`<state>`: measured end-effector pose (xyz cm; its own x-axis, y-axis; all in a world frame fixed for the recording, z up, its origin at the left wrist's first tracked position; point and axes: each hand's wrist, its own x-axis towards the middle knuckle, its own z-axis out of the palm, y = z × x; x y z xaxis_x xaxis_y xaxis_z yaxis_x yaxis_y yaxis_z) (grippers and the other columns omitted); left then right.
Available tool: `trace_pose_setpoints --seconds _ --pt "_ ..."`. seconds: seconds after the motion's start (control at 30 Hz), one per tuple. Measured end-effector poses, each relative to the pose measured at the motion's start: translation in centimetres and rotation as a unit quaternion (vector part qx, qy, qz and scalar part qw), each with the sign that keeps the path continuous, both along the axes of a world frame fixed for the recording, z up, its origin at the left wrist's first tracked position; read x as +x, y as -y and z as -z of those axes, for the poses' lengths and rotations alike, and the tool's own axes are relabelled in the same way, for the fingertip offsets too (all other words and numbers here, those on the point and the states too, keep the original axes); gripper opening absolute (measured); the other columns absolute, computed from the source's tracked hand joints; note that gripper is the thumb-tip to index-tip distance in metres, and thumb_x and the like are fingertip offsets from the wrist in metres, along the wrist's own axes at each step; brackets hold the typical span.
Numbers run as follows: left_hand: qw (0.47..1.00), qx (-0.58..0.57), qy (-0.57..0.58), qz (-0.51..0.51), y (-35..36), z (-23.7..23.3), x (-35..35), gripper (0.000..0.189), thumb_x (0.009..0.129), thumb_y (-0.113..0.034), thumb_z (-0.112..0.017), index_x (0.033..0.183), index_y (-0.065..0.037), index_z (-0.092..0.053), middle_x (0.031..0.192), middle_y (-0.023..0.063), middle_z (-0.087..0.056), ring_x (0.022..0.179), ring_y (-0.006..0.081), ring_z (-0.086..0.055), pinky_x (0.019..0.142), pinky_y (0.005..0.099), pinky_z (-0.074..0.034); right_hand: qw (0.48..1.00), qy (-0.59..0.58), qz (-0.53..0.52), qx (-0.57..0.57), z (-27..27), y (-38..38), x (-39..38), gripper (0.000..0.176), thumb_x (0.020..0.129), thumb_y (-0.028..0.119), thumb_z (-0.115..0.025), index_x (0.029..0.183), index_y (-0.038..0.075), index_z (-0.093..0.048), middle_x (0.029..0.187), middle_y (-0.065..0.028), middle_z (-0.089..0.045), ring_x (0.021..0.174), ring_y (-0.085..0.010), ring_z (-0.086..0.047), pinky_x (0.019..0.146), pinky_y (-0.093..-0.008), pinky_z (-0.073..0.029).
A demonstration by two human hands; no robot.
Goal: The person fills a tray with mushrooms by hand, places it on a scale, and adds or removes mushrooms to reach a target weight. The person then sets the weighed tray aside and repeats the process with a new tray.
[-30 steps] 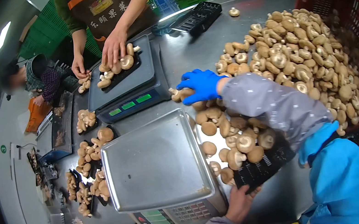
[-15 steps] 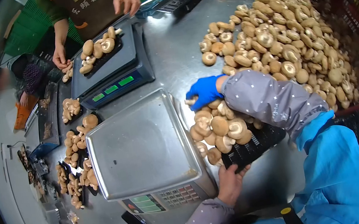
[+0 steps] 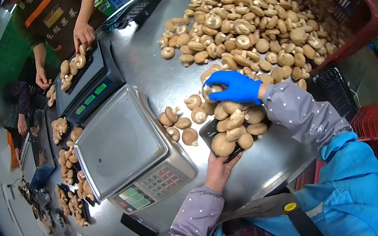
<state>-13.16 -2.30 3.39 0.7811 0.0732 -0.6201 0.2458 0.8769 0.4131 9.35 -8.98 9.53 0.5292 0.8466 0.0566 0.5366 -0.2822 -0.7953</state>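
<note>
The steel-topped scale (image 3: 119, 143) is the landmark here, its platform bare apart from a small dark speck (the red-marked keypad faces the wearer, but its display digits can't be read). Just to its right in view, the left hand (image 3: 218, 168) is clamped on the near edge of a black tray (image 3: 208, 133); the fingers beneath are mostly hidden. Shiitake mushrooms (image 3: 235, 129) heap over that tray, covering most of its floor.

The right hand (image 3: 235, 86), in a blue glove, is apart from the left, curved over mushrooms at the tray's far side. Whether it is closed on one of them cannot be told, since the glove hides the contact. A loose cluster of mushrooms (image 3: 189, 136) lies between the scale and the tray. Beyond the tray, up and to the right of the scale, spreads a large mushroom pile (image 3: 243, 22), running into a red crate (image 3: 354, 15) whose inside is dim.

Just beyond the scale stands a second scale (image 3: 92, 91) (green displays lit, figures too blurred to read). A co-worker (image 3: 60, 22), cut off by the frame, has one hand at the mushrooms on it. Left of the steel-topped scale sit filled trays (image 3: 71, 204), partly hidden by their mushrooms, and near its front corner lies a flat black device (image 3: 139, 227).
</note>
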Motion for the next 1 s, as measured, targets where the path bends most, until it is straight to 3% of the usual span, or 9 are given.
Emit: trace_pose_setpoints --seconds 0.03,0.1,0.27,0.47,0.5,0.57,0.6,0.83,1.0 --pt "1.0 0.003 0.022 0.012 0.0 0.0 -0.4 0.047 0.08 0.013 -0.034 0.124 -0.005 -0.032 0.122 0.0156 -0.04 0.108 0.0305 -0.047 0.087 0.0444 -0.047 0.996 -0.076 0.032 0.025 -0.1 0.9 -0.2 0.034 0.078 0.023 -0.063 0.107 0.008 -0.055 0.104 -0.0073 -0.056 0.098 -0.0154 -0.052 0.086 -0.0295 -0.041" --pt "1.0 -0.008 0.02 0.013 -0.1 -0.4 -1.3 0.049 0.08 0.014 -0.033 0.124 -0.005 -0.031 0.124 0.0155 -0.039 0.111 0.032 -0.046 0.09 0.0457 -0.045 0.979 -0.139 0.126 0.08 -0.8 3.1 -0.8 0.033 0.078 0.022 -0.064 0.107 0.008 -0.055 0.103 -0.0035 -0.057 0.098 -0.0116 -0.05 0.086 -0.0267 -0.04" --pt "0.996 -0.088 -0.031 0.007 -0.4 -1.5 -3.9 0.049 0.079 0.015 -0.033 0.124 -0.006 -0.031 0.124 0.0157 -0.039 0.109 0.0314 -0.047 0.087 0.0472 -0.047 0.926 -0.214 0.264 0.167 0.5 8.2 -1.0 0.031 0.08 0.016 -0.062 0.106 0.004 -0.054 0.103 -0.0022 -0.055 0.095 -0.0107 -0.049 0.085 -0.0237 -0.039" --pt "0.999 -0.036 0.011 0.021 -2.8 -4.5 -5.8 0.043 0.082 0.009 -0.039 0.122 -0.006 -0.035 0.121 0.0144 -0.042 0.104 0.0291 -0.05 0.083 0.0454 -0.049 0.916 -0.182 0.321 0.155 2.7 10.1 -3.1 0.024 0.078 0.017 -0.061 0.101 0.009 -0.057 0.098 -0.0026 -0.056 0.088 -0.0146 -0.052 0.078 -0.0261 -0.042" --pt "0.999 -0.033 0.014 0.019 -3.6 -5.2 -6.0 0.043 0.082 0.009 -0.039 0.122 -0.006 -0.035 0.121 0.0144 -0.042 0.104 0.0291 -0.05 0.083 0.0454 -0.049 0.917 -0.181 0.319 0.157 2.8 9.8 -3.2 0.024 0.078 0.017 -0.061 0.101 0.009 -0.057 0.098 -0.0026 -0.056 0.088 -0.0146 -0.052 0.078 -0.0261 -0.042" --pt "1.0 -0.003 0.017 0.013 -5.3 -6.8 -6.4 0.039 0.084 0.004 -0.042 0.121 -0.008 -0.037 0.119 0.0135 -0.044 0.103 0.0277 -0.05 0.081 0.0452 -0.049 0.952 0.138 0.252 0.102 2.8 9.1 -3.1 0.02 0.078 0.014 -0.059 0.097 0.008 -0.057 0.098 -0.006 -0.055 0.09 -0.02 -0.053 0.08 -0.0293 -0.042" --pt "1.0 0.021 0.009 0.001 -6.2 -7.9 -6.7 0.038 0.085 0.001 -0.042 0.121 -0.009 -0.038 0.118 0.0118 -0.046 0.103 0.0261 -0.05 0.08 0.0454 -0.05 0.96 0.052 0.252 0.113 1.8 8.1 -3.7 0.02 0.077 0.012 -0.058 0.096 0.007 -0.056 0.098 -0.0082 -0.054 0.093 -0.023 -0.052 0.082 -0.031 -0.041" --pt "0.974 0.222 0.015 -0.03 -19.1 -10.9 -9.7 0.051 0.075 0.007 -0.038 0.124 -0.01 -0.036 0.116 0.0103 -0.048 0.1 0.0239 -0.052 0.071 0.0429 -0.053 0.968 -0.05 0.239 0.056 0.7 2.2 -6.4 0.028 0.079 0.019 -0.06 0.104 0.008 -0.056 0.103 -0.0072 -0.057 0.093 -0.0196 -0.055 0.08 -0.03 -0.043" --pt "0.956 0.29 -0.034 -0.04 -26.6 -10.6 -11.9 0.05 0.074 0.008 -0.036 0.122 -0.005 -0.033 0.114 0.014 -0.047 0.092 0.0257 -0.056 0.064 0.0347 -0.055 0.99 0.013 0.138 0.019 1.7 -2.6 -8.5 0.036 0.079 0.025 -0.061 0.11 0.008 -0.052 0.1 -0.0068 -0.057 0.089 -0.0198 -0.056 0.077 -0.0308 -0.045"
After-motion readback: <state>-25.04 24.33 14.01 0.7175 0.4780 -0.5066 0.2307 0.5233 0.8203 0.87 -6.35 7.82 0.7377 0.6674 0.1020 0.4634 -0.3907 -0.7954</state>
